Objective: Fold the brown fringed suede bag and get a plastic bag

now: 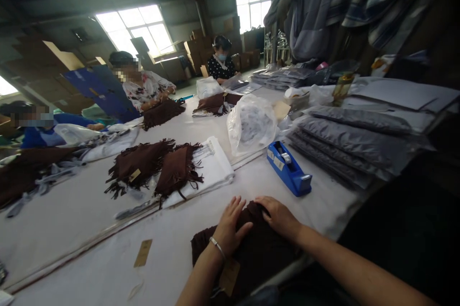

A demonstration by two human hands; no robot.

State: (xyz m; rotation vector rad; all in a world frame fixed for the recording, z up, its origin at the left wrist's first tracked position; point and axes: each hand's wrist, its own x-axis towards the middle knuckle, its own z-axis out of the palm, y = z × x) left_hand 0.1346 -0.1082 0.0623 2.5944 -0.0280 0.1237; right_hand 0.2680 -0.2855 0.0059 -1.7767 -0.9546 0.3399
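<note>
Brown fringed garment (251, 248) lies flat at the near table edge, both hands pressing on it. Left hand (230, 229) flat, fingers spread, nothing grasped; silver bracelet (217, 247) on wrist. Right hand (278, 215) palm-down on the top fold, not clenched. Blue tape dispenser (289, 168) just beyond. Paper tag (143, 253) on the table (89, 210) to the left.

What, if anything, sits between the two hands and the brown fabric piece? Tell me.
Nothing visible. The left hand and right hand both lie flat on the brown fabric piece, in direct contact.
</note>
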